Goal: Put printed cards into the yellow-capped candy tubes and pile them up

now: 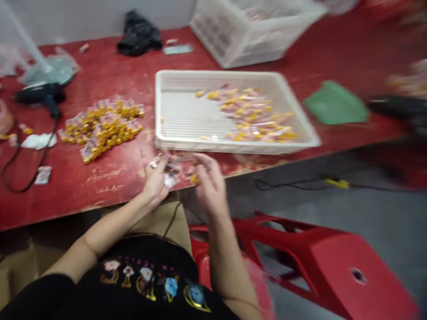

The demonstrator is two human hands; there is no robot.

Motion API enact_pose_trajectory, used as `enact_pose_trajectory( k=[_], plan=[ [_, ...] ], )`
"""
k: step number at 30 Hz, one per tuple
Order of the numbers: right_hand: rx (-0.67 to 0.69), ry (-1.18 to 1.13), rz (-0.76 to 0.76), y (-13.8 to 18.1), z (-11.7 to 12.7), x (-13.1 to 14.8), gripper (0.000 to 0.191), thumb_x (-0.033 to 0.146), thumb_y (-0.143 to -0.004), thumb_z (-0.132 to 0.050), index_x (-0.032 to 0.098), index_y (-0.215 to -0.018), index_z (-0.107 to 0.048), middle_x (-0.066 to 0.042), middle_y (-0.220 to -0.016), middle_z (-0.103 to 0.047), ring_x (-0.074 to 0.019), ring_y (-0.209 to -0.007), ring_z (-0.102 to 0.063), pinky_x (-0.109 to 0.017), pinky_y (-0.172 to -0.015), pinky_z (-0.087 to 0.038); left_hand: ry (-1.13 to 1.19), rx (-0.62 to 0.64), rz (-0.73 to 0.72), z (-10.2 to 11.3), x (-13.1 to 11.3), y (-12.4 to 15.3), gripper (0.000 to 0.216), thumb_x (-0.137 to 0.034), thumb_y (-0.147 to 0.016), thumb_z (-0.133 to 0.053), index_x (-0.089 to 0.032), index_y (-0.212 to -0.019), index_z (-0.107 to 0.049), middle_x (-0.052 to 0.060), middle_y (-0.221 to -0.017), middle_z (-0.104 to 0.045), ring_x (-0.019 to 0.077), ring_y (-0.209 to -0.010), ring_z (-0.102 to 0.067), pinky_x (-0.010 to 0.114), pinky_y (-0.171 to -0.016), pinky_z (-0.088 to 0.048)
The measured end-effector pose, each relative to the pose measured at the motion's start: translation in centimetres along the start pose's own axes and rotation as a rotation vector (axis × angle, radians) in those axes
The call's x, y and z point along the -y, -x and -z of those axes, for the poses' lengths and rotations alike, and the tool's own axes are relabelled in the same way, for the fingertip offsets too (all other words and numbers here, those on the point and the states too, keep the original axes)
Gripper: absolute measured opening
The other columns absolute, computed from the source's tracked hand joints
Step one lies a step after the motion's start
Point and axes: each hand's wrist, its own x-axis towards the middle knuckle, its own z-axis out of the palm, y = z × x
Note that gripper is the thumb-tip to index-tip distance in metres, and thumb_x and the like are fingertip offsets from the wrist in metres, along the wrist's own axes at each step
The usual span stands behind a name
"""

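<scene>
At the table's front edge my left hand (156, 180) is closed around several small printed wrappers (171, 171), blurred by motion. A little to the right my right hand (210, 180) has its fingers curled in a pinch on a small yellow-ended tube (194, 178). Just beyond both hands lies a white plastic tray (187, 145), holding many loose yellow-and-pink tubes (247, 111) heaped toward its right side. Left of the tray, similar tubes are stacked in a neat pile (105, 124) with their yellow ends facing me.
A black heat gun or hair dryer (42, 94) with a cord lies at the left. Behind the tray stand a white crate (233, 40) and a black plastic bag (138, 35). A green bag (336, 103) lies to the right. Red stools (347, 266) stand beside me.
</scene>
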Motion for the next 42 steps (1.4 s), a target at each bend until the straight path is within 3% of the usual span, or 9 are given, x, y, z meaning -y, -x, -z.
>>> enact_pose_trajectory(
  k=[4, 10, 14, 17, 21, 25, 32, 37, 42],
  plan=[
    [0.056, 0.129, 0.133, 1.5, 1.3, -0.2, 0.048, 0.033, -0.087, -0.071, 0.030, -0.134, -0.060, -0.005, -0.111, -0.062, -0.0145, -0.095, -0.064, -0.030, -0.087, -0.056, 0.062, -0.055, 0.055, 1.4, -0.6, -0.1, 0.048, -0.043, -0.064, -0.093, -0.015, -0.077, -0.055, -0.005, -0.063, -0.063, 0.0072, -0.049, -0.058, 0.023, -0.063, -0.055],
    [0.039, 0.327, 0.410, 3.0, 0.8, 0.5, 0.034, 0.020, -0.082, -0.078, 0.029, -0.114, -0.070, -0.004, -0.100, -0.072, -0.0183, -0.091, -0.070, -0.034, -0.083, -0.058, 0.053, 0.033, 0.166, 2.6, -0.7, 1.3, 0.047, -0.045, -0.066, -0.091, -0.014, -0.077, -0.057, -0.002, -0.068, -0.065, 0.0090, -0.056, -0.062, 0.027, -0.071, -0.057],
    [0.075, 0.570, 0.533, 2.9, 1.4, 1.7, 0.036, 0.022, -0.084, -0.077, 0.031, -0.118, -0.072, -0.005, -0.102, -0.074, -0.0197, -0.091, -0.071, -0.035, -0.084, -0.060, 0.055, 0.061, 0.204, 2.5, -0.7, 1.4, 0.046, -0.044, -0.067, -0.090, -0.015, -0.075, -0.055, -0.002, -0.067, -0.064, 0.0094, -0.057, -0.062, 0.030, -0.074, -0.058],
    [0.041, 0.602, 0.542, 3.2, 1.7, 2.4, 0.038, 0.024, -0.083, -0.078, 0.034, -0.120, -0.073, -0.005, -0.102, -0.074, -0.0192, -0.090, -0.072, -0.035, -0.081, -0.061, 0.034, 0.079, 0.230, 2.5, -0.5, 1.5, 0.045, -0.044, -0.068, -0.090, -0.015, -0.074, -0.055, -0.001, -0.067, -0.064, 0.0118, -0.060, -0.065, 0.030, -0.074, -0.059],
    [-0.012, 0.449, 0.470, 3.7, 1.8, 2.0, 0.044, 0.022, -0.081, -0.081, 0.035, -0.122, -0.073, -0.005, -0.103, -0.075, -0.0221, -0.094, -0.072, -0.041, -0.084, -0.061, -0.011, 0.094, 0.255, 2.4, 0.0, 1.9, 0.045, -0.045, -0.067, -0.090, -0.014, -0.075, -0.057, 0.000, -0.067, -0.065, 0.0148, -0.066, -0.069, 0.031, -0.075, -0.060],
    [0.048, 0.377, 0.331, 4.4, 2.0, 1.7, 0.039, 0.024, -0.089, -0.069, 0.035, -0.127, -0.071, -0.008, -0.117, -0.071, -0.0247, -0.105, -0.070, -0.045, -0.084, -0.063, -0.063, 0.112, 0.212, 2.5, 0.1, 2.5, 0.047, -0.047, -0.066, -0.090, -0.014, -0.075, -0.058, 0.000, -0.068, -0.066, 0.0146, -0.070, -0.070, 0.030, -0.076, -0.060],
    [-0.222, 0.141, 0.291, 4.9, 1.8, 1.7, 0.025, 0.024, -0.087, -0.071, 0.033, -0.109, -0.079, -0.004, -0.102, -0.074, -0.0166, -0.070, -0.067, -0.033, -0.056, -0.056, -0.080, 0.029, 0.203, 3.1, -0.5, 1.5, 0.046, -0.051, -0.069, -0.088, -0.016, -0.077, -0.059, 0.004, -0.075, -0.070, 0.0204, -0.080, -0.073, 0.036, -0.080, -0.061],
    [-0.088, 0.265, 0.353, 5.0, 2.2, 1.1, 0.034, 0.020, -0.086, -0.073, 0.035, -0.116, -0.076, -0.005, -0.106, -0.076, -0.0249, -0.093, -0.073, -0.043, -0.073, -0.062, -0.052, 0.088, 0.249, 3.3, -0.5, 1.5, 0.046, -0.050, -0.070, -0.087, -0.015, -0.077, -0.058, 0.002, -0.071, -0.067, 0.0180, -0.075, -0.072, 0.035, -0.078, -0.062],
    [0.008, 0.365, 0.394, 5.0, 3.0, 1.5, 0.048, 0.016, -0.083, -0.075, 0.041, -0.124, -0.072, -0.004, -0.113, -0.076, -0.0243, -0.099, -0.073, -0.044, -0.083, -0.060, -0.133, 0.124, 0.224, 3.3, -0.5, 2.0, 0.046, -0.048, -0.067, -0.089, -0.015, -0.077, -0.059, -0.001, -0.069, -0.063, 0.0133, -0.070, -0.067, 0.032, -0.077, -0.060]
  ],
)
